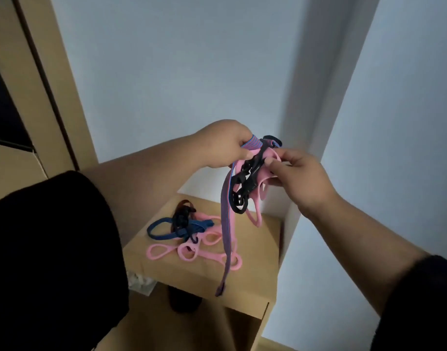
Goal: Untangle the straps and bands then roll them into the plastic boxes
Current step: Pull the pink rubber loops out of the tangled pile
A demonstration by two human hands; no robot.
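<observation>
Straps and bands [245,183], a soft, light, limp tangle held above the surface [255,269]: we pinch the striped strap's fold in the left hand [227,145], pick at a pink loop with the right hand [295,176]; best gripped at free ends.

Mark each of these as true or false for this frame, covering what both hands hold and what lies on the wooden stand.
1. The left hand grips the long striped purple-pink fabric strap. True.
2. The right hand is idle and open. False: it pinches the held tangle of black looped band and pink looped rubber band.
3. A dark blue flat strap lies on the light wooden stand. True.
4. All pink bands are lifted off the stand. False: several pink looped bands lie on it.
5. A plastic box sits on the stand. False: none is visible.
</observation>
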